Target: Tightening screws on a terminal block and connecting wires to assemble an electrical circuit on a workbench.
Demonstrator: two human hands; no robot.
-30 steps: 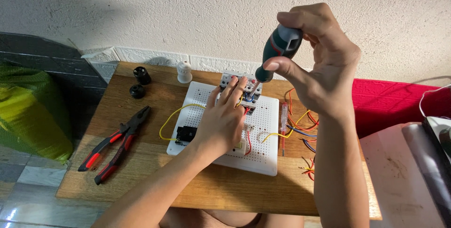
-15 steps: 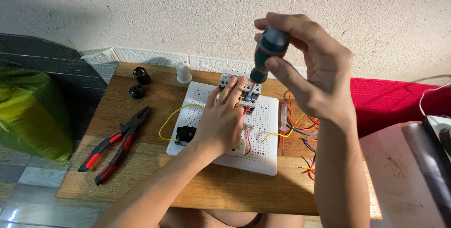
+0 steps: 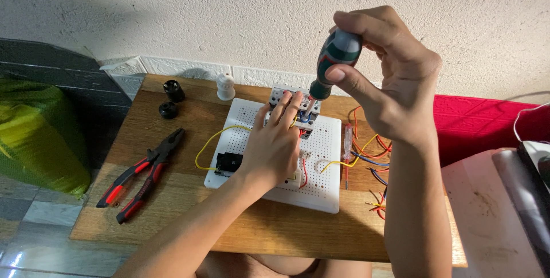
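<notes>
Right hand grips a screwdriver by its dark green-and-grey handle, fingers curled over the top and thumb pressed against the side; the tool stands nearly upright, tilted slightly, with its tip down at the breaker mounted at the far edge of the white pegboard. Left hand lies palm-down on the pegboard, fingers spread and extended so that the fingertips touch the breaker beside the tool tip; it holds nothing and only presses on the part. The pegboard rests near the middle of a wooden board, its far edge close to the wall. A black switch sits at the pegboard's near-left corner, just beside the left wrist, and a yellow wire loops from it past the left edge toward the breaker. Short red and yellow wires run across the pegboard's right half. A tangle of loose wires, red, orange, blue and yellow, lies along the right edge of the wooden board, with a slim clear tester just beside the pegboard's right edge. Red-handled pliers, jaws closed, lie at the left edge of the board, well apart from both hands. Two black sockets and a small white bulb stand at the far-left corner.
</notes>
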